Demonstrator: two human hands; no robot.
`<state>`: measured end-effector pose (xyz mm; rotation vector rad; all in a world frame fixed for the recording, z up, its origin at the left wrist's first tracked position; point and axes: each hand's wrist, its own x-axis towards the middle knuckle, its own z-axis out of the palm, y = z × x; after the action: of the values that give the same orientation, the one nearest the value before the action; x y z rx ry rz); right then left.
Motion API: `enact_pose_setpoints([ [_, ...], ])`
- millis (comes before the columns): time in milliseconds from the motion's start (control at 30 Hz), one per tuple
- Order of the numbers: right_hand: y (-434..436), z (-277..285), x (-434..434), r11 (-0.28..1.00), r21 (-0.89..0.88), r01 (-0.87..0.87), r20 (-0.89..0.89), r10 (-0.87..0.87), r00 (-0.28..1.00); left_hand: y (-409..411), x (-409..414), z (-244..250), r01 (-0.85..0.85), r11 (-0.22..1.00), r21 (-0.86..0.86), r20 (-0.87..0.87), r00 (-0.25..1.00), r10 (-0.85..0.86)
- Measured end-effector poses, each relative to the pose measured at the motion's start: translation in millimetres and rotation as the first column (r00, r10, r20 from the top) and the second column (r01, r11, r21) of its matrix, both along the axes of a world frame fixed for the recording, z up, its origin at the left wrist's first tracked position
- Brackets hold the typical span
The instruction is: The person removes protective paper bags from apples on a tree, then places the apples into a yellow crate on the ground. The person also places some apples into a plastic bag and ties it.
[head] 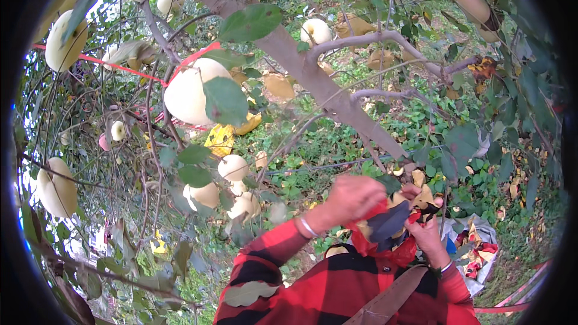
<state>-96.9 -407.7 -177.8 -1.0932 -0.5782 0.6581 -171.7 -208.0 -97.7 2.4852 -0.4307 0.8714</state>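
My right hand (426, 234) grips a bunch of crumpled paper fruit bags (390, 223), tan on some faces and dark or red on others. Close by on the left, my left hand (356, 198) is curled and blurred at the bunch's upper edge; its fingertips are hidden, so whether it pinches paper is unclear. Shiny red material (399, 253) hangs under the bunch, against my checked shirt. Below and left of the bunch, part of a pale round thing (336, 251) shows at my chest. Pale apples (233, 168) hang in a cluster left of my left hand.
A thick tree limb (311, 72) slants down toward my hands, with side branches (384, 36). Near my face hangs a large pale apple (194, 92) beside a red ribbon (122, 70). A light sack (478, 280) holding colored paper lies right. A strap (388, 295) crosses my shirt.
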Motion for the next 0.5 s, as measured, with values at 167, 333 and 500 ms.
enact_pose_setpoints([
  [167, -17.7, -19.2, -12.4, 0.982, -0.116, -0.146, -0.175, 0.124, 0.977, -58.0, 12.5, -42.0, -0.136, 0.989, 0.051, -0.109, 0.984, 0.141],
  [333, -14.1, -26.1, -18.7, 0.995, -0.094, -0.024, -0.22, 0.003, 0.976, -53.4, 18.0, -55.9, -0.032, 0.998, -0.057, -0.201, 0.979, 0.02],
  [500, -21.8, -35.4, -11.9, 0.985, -0.085, 0.148, -0.374, -0.169, 0.912, 4.8, 26.2, -14.9, -0.265, 0.881, -0.392, -0.359, 0.926, 0.119],
])
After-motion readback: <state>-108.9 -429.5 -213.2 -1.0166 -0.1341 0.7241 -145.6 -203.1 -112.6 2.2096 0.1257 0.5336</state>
